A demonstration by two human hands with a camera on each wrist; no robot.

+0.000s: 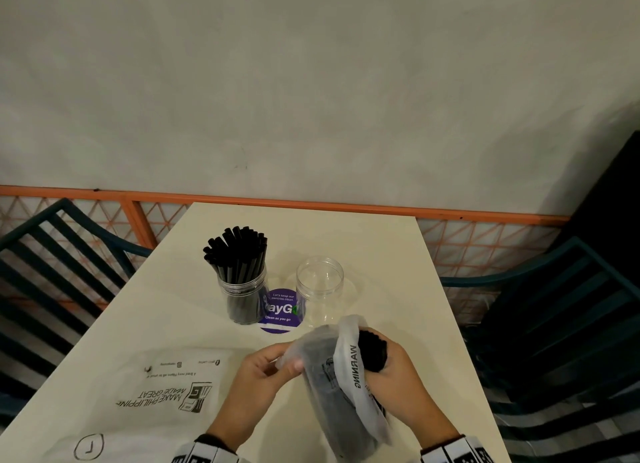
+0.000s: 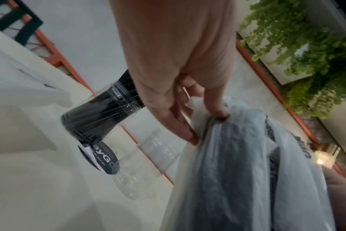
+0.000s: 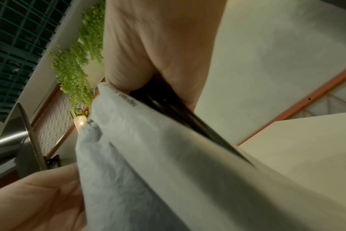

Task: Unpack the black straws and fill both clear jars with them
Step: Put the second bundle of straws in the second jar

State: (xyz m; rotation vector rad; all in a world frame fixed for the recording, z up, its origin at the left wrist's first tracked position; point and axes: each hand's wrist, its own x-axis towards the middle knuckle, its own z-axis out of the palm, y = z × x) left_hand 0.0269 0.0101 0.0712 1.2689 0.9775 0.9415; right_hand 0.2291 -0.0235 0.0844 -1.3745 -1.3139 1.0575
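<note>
Near the table's point(image 1: 398, 254) near edge, toward its right corner, both hands hold a translucent plastic bag point(image 1: 332, 386) packed with black straws point(image 1: 372, 353). The left hand point(image 1: 263, 376) pinches the bag's loose film between thumb and fingers at the open end; the left wrist view shows the fingertips point(image 2: 217, 112) pressed into the plastic. The right hand point(image 1: 398, 376) wraps its curled fingers around the bundle of straws where their ends stick out of the bag's mouth. A strip printed "WARNING" runs along the bag.

Toward the middle of the table stand two clear jars. The left jar point(image 1: 244, 294) is full of upright black straws that fan out above its rim. The right jar point(image 1: 320, 289) holds nothing and stands just beside it, apart from the bag. Between the jars a round purple sticker point(image 1: 282, 312) lies flat on the surface. At the near left corner lies a white printed mailer bag point(image 1: 156, 393), flat.
</note>
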